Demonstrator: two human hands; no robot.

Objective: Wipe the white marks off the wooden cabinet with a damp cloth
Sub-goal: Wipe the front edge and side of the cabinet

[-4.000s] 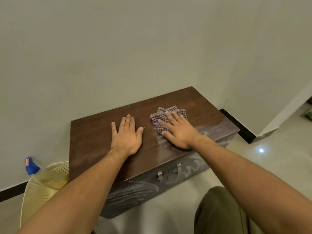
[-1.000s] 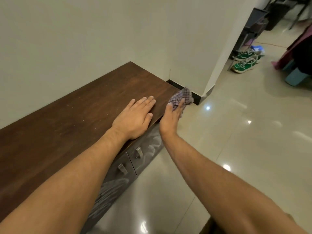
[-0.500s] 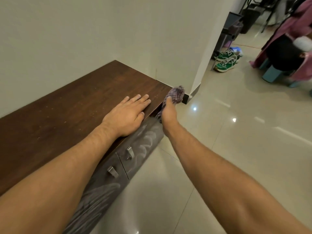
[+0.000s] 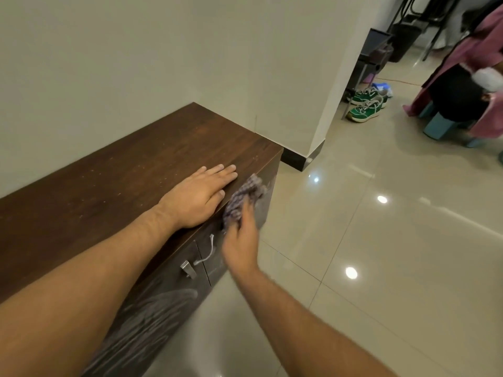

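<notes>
Against the front face of the wooden cabinet (image 4: pixel 122 170), near its right end, the checked cloth (image 4: pixel 245 197) sat under the right hand (image 4: pixel 241 243) (blurred, so I could not tell whether the fingers curled round it or pressed flat). Left hand (image 4: pixel 198 197) lay open, palm down, on the cabinet top at its front edge. White marks (image 4: pixel 163 303) swirled across the cabinet's left door. Risks judged: a sweep toward the cabinet's middle could snag the cloth on a metal handle (image 4: pixel 187 268); a loaded cloth would likely smear residue rather than lift it; a loosely held cloth might slip and drop.
</notes>
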